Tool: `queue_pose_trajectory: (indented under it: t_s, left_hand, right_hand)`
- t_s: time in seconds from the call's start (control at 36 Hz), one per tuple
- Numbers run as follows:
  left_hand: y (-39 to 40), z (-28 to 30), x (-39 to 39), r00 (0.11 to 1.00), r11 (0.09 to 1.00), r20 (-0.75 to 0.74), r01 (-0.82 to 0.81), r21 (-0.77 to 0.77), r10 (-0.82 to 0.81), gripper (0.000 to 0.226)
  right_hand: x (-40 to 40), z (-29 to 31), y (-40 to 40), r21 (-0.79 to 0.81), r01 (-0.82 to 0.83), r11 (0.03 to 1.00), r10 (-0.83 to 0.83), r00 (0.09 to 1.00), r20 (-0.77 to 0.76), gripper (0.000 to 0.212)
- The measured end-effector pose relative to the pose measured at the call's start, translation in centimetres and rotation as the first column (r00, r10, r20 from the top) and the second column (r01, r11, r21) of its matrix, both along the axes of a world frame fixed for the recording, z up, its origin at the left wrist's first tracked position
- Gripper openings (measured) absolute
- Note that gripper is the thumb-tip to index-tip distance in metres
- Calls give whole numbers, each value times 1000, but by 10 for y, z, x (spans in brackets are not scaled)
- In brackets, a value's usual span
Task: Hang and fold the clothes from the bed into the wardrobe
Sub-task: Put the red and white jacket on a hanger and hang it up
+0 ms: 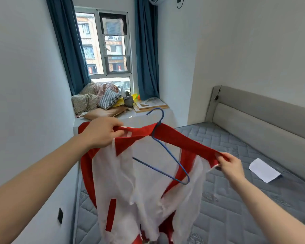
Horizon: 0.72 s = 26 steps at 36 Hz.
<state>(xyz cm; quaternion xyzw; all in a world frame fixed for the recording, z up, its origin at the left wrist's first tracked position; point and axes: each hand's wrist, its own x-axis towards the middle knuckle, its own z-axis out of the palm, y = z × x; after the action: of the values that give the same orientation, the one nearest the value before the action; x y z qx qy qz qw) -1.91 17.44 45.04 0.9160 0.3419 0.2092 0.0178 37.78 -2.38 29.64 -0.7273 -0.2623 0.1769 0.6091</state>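
Red-and-white garment held up over the grey bed, stretched by its red upper edge between both hands, lower part hanging loose and blurred. Left hand pinching the red band between thumb and curled fingers; right hand pinching the far end of the same band, fingers bunched together. Blue wire hanger tilted inside the garment, hook protruding above the red edge; white paper sheet lying flat on the mattress near the headboard.

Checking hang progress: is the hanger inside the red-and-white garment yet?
Partly in. The blue hanger pokes its hook out the collar of the garment; one end shows through the open front.
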Motion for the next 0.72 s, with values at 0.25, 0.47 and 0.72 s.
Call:
queue_pose_trajectory:
  t_s: [0.25, 0.47, 0.72]
  left_hand:
    - [19, -17, 4, 972, 975, 78, -219, -36, 222, 19]
    - [16, -9, 22, 940, 943, 247, -158, -294, 235, 40]
    - [-3, 4, 44, 893, 959, 415, -59, -276, 175, 29]
  right_hand:
    - [-42, 191, 12, 468, -262, 844, 264, 962, 62, 26]
    - [-151, 187, -15, -51, -903, 426, 884, 404, 235, 9]
    - [-98, 173, -24, -156, -569, 808, 518, 557, 649, 10]
